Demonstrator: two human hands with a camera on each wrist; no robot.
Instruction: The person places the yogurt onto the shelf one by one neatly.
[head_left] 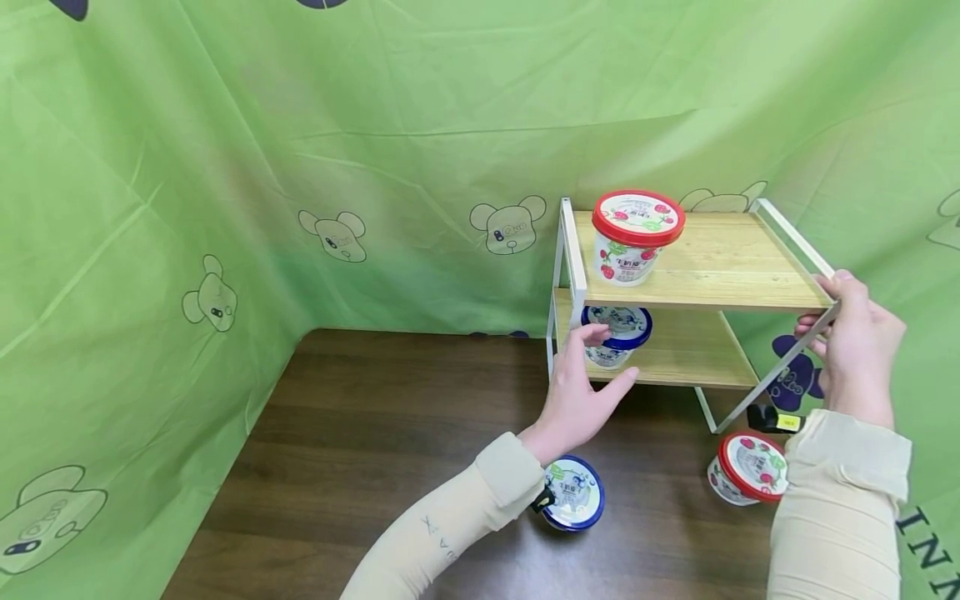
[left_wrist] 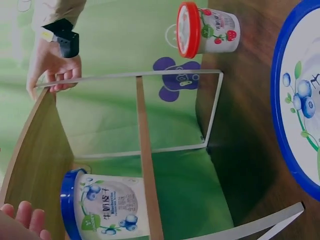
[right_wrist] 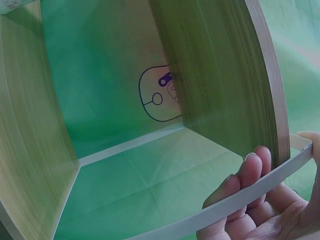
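A two-tier shelf rack (head_left: 738,258) with wooden boards and a white frame stands against the backdrop. At its front right corner, my right hand (head_left: 862,346) grips the top board's edge and frame, fingers curled underneath. A red-lidded tub (head_left: 630,242) sits on the upper board's left end. Below it, a blue-lidded tub (head_left: 628,323) stands on the lower board. My left hand (head_left: 576,404) is in front of that tub, thumb and fingers spread apart, holding nothing. In the left wrist view, its fingers (left_wrist: 36,219) are beside the blue lid, seemingly without touching.
Another blue-lidded tub (head_left: 576,493) is on the dark wooden table (head_left: 375,442), partly behind the left wrist. Near the right forearm stands a second red-lidded tub (head_left: 750,468). A green cloth (head_left: 420,125) with bear drawings surrounds the table.
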